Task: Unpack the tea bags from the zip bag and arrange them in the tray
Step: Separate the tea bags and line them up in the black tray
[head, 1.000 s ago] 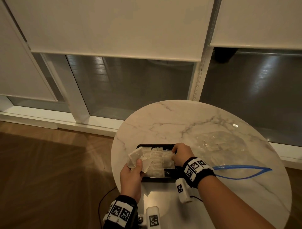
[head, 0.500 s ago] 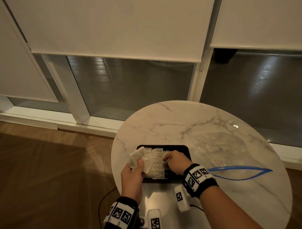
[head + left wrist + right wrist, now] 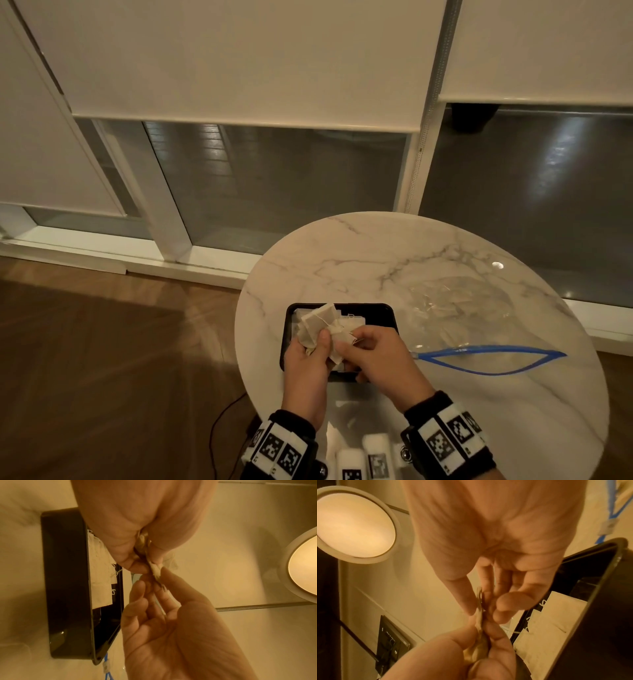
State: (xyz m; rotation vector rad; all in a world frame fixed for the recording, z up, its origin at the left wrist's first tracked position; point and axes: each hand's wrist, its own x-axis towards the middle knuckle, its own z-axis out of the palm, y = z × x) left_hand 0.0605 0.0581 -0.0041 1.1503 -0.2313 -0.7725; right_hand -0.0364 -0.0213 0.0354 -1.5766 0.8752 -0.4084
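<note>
Your right hand (image 3: pixel 380 356) has thumb and forefinger pinched together on the edge of one tea bag, drawing it from a fanned bunch of tea bags (image 3: pixel 320 325) that your left hand (image 3: pixel 306 366) clamps between thumb and curled fingers. Both hands hover over the near edge of the black tray (image 3: pixel 390 317), which sits on the round marble table (image 3: pixel 342 260).

Inside the tray, a row of tea bags already lies flat along its left side; its right side shows bare black floor, so the job looks roughly half done. The bunch in your grip remains to be laid down.

The clear zip bag (image 3: pixel 479 318) lies just right of the tray, its blue mouth (image 3: pixel 486 358) gaping open toward you. Whether any bags remain inside is hard to tell. Nothing blocks the tray's open side.
</note>
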